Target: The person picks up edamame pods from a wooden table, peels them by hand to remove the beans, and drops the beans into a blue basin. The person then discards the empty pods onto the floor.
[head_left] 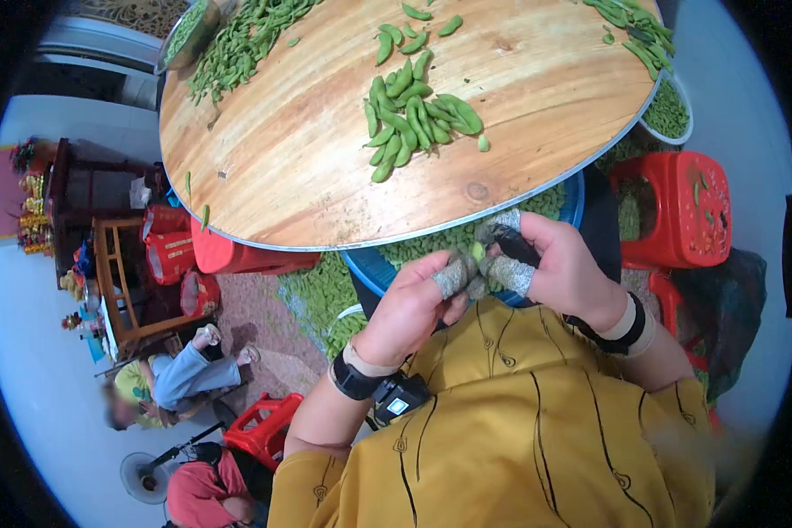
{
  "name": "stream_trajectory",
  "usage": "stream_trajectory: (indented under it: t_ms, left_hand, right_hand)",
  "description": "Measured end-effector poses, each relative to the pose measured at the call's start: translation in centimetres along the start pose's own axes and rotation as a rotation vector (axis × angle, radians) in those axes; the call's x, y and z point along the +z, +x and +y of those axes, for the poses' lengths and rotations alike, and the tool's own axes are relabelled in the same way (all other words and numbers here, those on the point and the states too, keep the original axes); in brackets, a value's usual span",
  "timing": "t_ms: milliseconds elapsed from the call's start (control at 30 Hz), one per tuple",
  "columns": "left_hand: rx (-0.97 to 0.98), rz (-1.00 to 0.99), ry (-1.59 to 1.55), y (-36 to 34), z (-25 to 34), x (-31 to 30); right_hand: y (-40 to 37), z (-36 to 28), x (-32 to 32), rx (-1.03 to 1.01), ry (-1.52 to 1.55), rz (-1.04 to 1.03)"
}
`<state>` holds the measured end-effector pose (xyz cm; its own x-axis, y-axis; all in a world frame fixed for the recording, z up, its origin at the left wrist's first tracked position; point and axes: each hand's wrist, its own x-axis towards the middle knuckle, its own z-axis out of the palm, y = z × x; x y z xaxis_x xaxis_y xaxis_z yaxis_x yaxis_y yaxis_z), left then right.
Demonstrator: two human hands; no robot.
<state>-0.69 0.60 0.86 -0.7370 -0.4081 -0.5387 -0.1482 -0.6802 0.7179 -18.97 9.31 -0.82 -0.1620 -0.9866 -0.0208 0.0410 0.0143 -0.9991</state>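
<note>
My left hand (pixel 411 304) and my right hand (pixel 572 275) meet in front of my body, just below the table's edge. Worn grey coverings wrap several fingertips on both. Between the pinched fingers shows a bit of a green soybean pod (pixel 478 251), mostly hidden by the fingertips. Under the hands is a blue basin (pixel 575 204) holding green beans, part of it covered by the wooden table (pixel 299 167). On the tabletop ahead lies a loose pile of soybean pods (pixel 409 114).
More pods (pixel 246 53) lie at the table's far left, others (pixel 635 31) at the far right. A bowl of beans (pixel 669 113) and a red stool (pixel 678 211) stand right. Pods (pixel 326 295) cover floor at left. Two people (pixel 207 488) sit at lower left.
</note>
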Motion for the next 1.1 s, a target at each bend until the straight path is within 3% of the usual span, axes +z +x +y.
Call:
stream_trajectory:
  t_ms: [100,167,200,233,300,433,500,567,633,667,733,833,900,967,1033,1100]
  left_hand:
    - [-0.009,0.002,0.080,-1.4,0.7,-0.7]
    - [-0.050,0.099,0.593,-3.3,0.9,-2.7]
    - [0.013,0.141,0.832,-4.1,0.7,-4.0]
    - [0.076,0.182,1.074,-5.0,0.2,-5.3]
    - [-0.027,0.344,1.800,-7.0,-1.4,-7.6]
    - [-0.165,0.534,1.909,-8.8,-2.2,-8.3]
    - [0.032,0.448,1.521,-8.5,-1.4,-7.3]
    - [0.123,0.444,1.531,-7.2,0.2,-5.0]
    - [0.487,0.473,1.420,-5.5,2.1,-2.3]
    - [0.491,0.480,1.412,-4.6,2.8,-1.4]
    - [0.791,0.531,1.434,-2.6,4.2,-0.1]
    - [0.960,0.649,1.447,0.8,6.6,0.8]
    - [1.003,0.714,1.503,3.0,8.2,0.8]
    - [1.043,0.775,1.562,4.6,9.3,0.5]
    - [0.805,0.653,1.780,5.3,10.2,-0.1]
    - [0.749,0.632,1.781,5.2,10.6,-0.2]
  right_hand:
    - [0.7,-2.0,-0.5,-0.070,-0.155,-0.025]
    - [1.8,-4.0,-1.7,-0.044,-0.492,-0.014]
    - [2.6,-5.6,-1.7,-0.021,-0.481,0.041]
    - [3.5,-6.0,-2.1,-0.115,-0.582,0.083]
    - [5.4,-6.1,-2.7,-0.192,-0.851,0.140]
    - [7.8,-4.1,-2.4,-0.299,-1.015,0.183]
    - [8.0,-3.7,-1.9,-0.292,-1.064,0.206]
    - [7.0,-4.1,-1.5,-0.268,-1.056,0.167]
    - [6.1,-4.2,-1.2,-0.247,-1.051,0.130]
    - [5.7,-4.1,-1.2,-0.215,-1.040,0.124]
    - [5.5,-4.3,-1.2,-0.188,-1.038,0.119]
    - [5.6,-4.5,-1.2,-0.179,-0.967,0.124]
    - [6.1,-3.4,-1.0,-0.343,-0.935,0.215]
    - [6.1,-3.1,-0.7,-0.325,-0.973,0.176]
    - [5.7,-3.2,-0.4,-0.307,-1.009,0.133]
    - [4.7,-3.6,-0.1,-0.286,-1.005,0.047]
